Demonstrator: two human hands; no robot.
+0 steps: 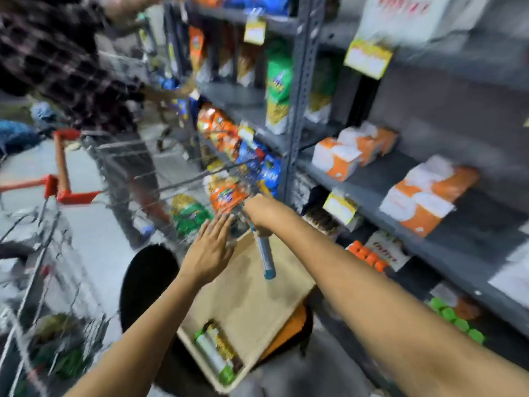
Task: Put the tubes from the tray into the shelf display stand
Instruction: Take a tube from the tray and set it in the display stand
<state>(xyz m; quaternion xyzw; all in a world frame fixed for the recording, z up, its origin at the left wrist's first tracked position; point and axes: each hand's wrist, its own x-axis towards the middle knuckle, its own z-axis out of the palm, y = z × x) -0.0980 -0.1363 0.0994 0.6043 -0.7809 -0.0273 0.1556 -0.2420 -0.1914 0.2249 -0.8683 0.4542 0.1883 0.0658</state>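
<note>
Tray [252, 308] sits lower centre of frame, on a stool [146, 282]. Two tubes [217, 351] lie in tray's near-left corner. Right hand [260, 213] above tray's far end, closed on a tube [264, 253] hanging down over tray. Left hand [211, 247] just left of it, flat over tray's far-left edge. Shelf [400, 173] fills right side w/ boxes [352, 150] on it. Cart [57, 196] at left; another person [86, 81] upper left, behind cart.
</note>
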